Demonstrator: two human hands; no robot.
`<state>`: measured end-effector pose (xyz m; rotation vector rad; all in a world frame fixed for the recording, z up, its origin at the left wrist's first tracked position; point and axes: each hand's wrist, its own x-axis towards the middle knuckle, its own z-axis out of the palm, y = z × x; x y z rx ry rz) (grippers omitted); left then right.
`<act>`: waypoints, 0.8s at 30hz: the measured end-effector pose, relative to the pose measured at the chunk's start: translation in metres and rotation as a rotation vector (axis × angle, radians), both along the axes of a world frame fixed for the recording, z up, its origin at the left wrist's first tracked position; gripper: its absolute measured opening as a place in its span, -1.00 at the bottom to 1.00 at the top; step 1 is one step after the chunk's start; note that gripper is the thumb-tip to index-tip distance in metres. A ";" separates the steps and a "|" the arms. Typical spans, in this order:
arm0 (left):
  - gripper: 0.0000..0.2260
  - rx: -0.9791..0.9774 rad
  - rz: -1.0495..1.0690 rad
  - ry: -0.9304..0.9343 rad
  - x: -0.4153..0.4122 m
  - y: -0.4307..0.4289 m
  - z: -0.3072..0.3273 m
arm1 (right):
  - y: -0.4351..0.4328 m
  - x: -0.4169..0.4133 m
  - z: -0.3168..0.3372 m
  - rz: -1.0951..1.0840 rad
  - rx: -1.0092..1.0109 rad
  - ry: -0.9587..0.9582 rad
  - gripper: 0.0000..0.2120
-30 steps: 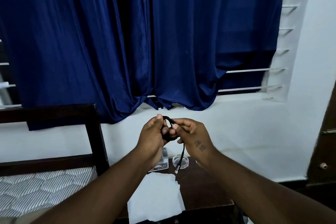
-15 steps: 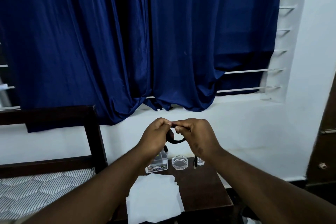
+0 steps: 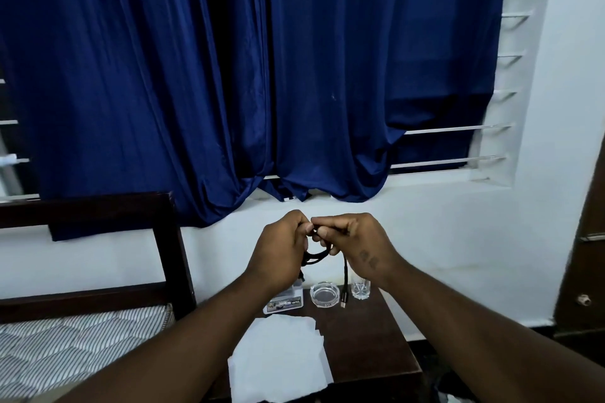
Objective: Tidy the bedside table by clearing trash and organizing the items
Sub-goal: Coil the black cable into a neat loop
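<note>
Head view, left hand [image 3: 281,245] and right hand [image 3: 355,242] together above the glass ashtray [image 3: 324,294], fingers [image 3: 330,226] of both grasping a coiled black cable [image 3: 319,253], its plug end hanging just right of the ashtray, ashtray on the dark worktop [image 3: 370,337], white paper [image 3: 278,360] nearer than the ashtray.

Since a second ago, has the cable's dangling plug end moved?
Yes. The cable swung right: its plug hung in front of the ashtray; now it hangs between that and the glass.
</note>
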<state>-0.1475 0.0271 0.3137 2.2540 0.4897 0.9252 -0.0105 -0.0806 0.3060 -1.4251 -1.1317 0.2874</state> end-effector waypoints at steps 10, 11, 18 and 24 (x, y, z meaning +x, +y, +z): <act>-0.81 0.056 0.001 -0.052 0.002 0.010 -0.013 | -0.006 0.013 0.000 -0.178 -0.324 -0.273 -0.92; -0.80 0.047 -0.005 -0.059 0.003 0.009 -0.014 | -0.004 0.011 -0.001 -0.244 -0.305 -0.293 -0.93; -0.83 0.132 0.055 -0.072 0.002 0.004 -0.011 | 0.002 -0.011 -0.006 -0.002 -0.083 0.421 -0.85; -0.84 0.189 0.078 -0.042 -0.002 0.001 -0.011 | 0.000 -0.020 -0.002 0.089 -0.092 0.563 -0.79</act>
